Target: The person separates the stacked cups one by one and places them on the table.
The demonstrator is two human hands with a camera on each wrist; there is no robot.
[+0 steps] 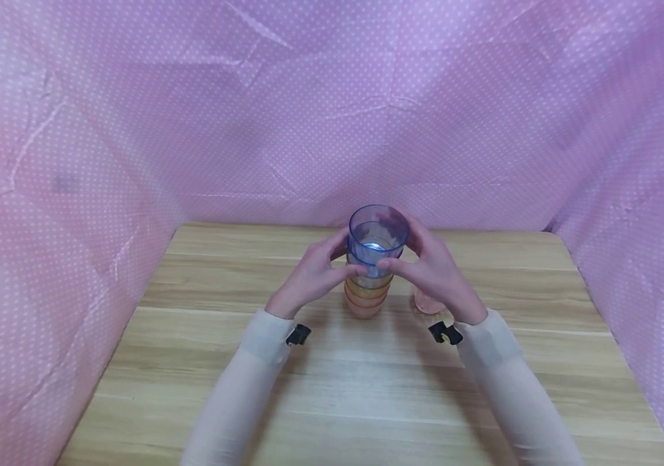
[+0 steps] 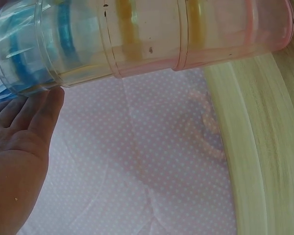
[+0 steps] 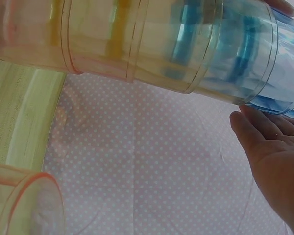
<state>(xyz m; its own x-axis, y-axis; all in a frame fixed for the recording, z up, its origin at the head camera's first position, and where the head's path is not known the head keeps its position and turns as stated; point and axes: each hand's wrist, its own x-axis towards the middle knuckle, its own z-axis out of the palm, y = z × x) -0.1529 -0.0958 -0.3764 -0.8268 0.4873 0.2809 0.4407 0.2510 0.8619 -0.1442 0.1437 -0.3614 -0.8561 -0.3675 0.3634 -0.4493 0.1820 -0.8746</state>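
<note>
Between left hand and right hand, cup stack, seemingly upright.

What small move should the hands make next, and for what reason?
Probably press the blue cup gently straight down, I would say. The left hand and right hand hold it from opposite sides, at the top of a tall stack that a sideways push might tip. Whether it is fully seated, the pictures do not settle.
</note>
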